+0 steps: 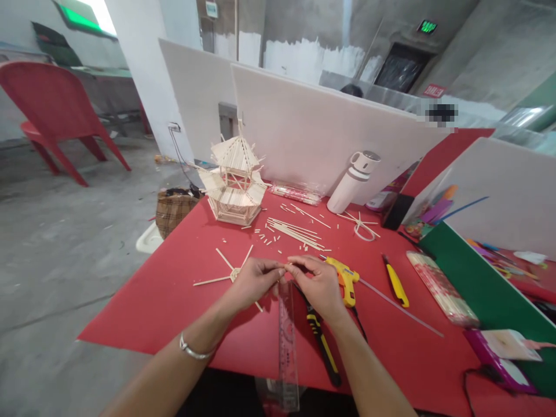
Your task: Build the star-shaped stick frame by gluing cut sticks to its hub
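My left hand and my right hand meet fingertip to fingertip above the red tabletop, both closed in a pinch. A tiny pale piece, looking like a bit of wooden stick, shows between them; the fingers hide most of it. Below them a clear ruler reaches over the table's front edge. Partly under my right hand lie pliers with black and yellow handles. A yellow glue gun rests just right of that hand. Behind my left hand is a star-shaped frame of sticks, partly covered.
A stick-built pagoda model stands at the back left. Loose sticks and short cut bits lie mid-table. Farther right are a white flask, a second stick star, a yellow utility knife and a stick pack. White boards border the back.
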Motion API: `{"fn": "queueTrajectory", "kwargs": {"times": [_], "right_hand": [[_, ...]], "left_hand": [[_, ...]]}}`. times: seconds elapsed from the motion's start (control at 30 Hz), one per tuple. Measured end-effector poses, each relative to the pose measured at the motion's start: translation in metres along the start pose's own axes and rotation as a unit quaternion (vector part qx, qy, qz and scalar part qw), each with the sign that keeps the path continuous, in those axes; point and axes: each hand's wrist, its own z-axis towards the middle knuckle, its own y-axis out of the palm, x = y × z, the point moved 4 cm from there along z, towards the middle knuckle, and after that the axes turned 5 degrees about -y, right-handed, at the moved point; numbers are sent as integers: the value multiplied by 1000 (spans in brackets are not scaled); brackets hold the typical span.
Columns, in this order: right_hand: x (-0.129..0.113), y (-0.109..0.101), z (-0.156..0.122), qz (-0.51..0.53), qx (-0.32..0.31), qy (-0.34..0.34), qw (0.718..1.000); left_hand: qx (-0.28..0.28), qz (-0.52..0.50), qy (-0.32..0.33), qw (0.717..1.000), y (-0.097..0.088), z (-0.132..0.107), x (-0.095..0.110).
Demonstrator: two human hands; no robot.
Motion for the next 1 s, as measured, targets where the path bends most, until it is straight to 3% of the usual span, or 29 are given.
{"fn": "queueTrajectory", "kwargs": {"times": [0.17,0.33,0.43,0.6,0.73,0.83,1.0], "right_hand": [[1,3,0,-14,14,1,1000],[0,-5,-5,-30,8,41,999],[3,-22,-33,-106,-12,82,991],[18,-42,-108,-371,-96,116,916],[30,-41,-133,-444,-107,139,879],[35,-45,-129,-413,-74,172,891],[23,-58,-112,-241,-14,181,953]], "left_hand": [[-17,-13,-53,998,1,1,-4],[83,54,80,992,-5,3,6],[126,44,103,986,-11,5,4],[125,37,89,987,-15,8,-1],[116,5,73,990,-14,8,1],[107,-34,68,991,-13,8,3],[85,-77,53,992,-13,9,1]]}}
